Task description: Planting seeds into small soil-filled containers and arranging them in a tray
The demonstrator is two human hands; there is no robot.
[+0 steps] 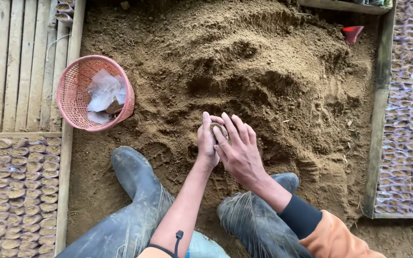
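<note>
Knees and dark rubber boots (137,174) sit closest to the lens, planted in the soil bed (273,71) near its lower edge. From my remote view, both forearms extend forward between them.

Hand state: the left hand (207,143) is curled around a small soil-filled bag (218,129), fingers wrapped on its near side. The right hand (239,150) lies across the bag from the other side, fingers spread and pressed over its top; it grips nothing of its own. The bag stands upright on the soil, at the foot of the heap, roughly mid-width of the bed.

Progress, as I judge it: the bag appears nearly full, with soil visible at its mouth between the fingers, so this unit looks close to done. Many filled bags (17,191) stand packed in rows beyond the bed's left edge, and more rows (409,119) lie past the right plank border. A pink mesh basket (94,93) at the bed's upper left edge holds crumpled clear empty bags (103,93), so stock is left to fill. A large soil heap is on hand. A small red scoop-like item (352,33) lies near the upper right corner; I cannot identify it for certain.
</note>
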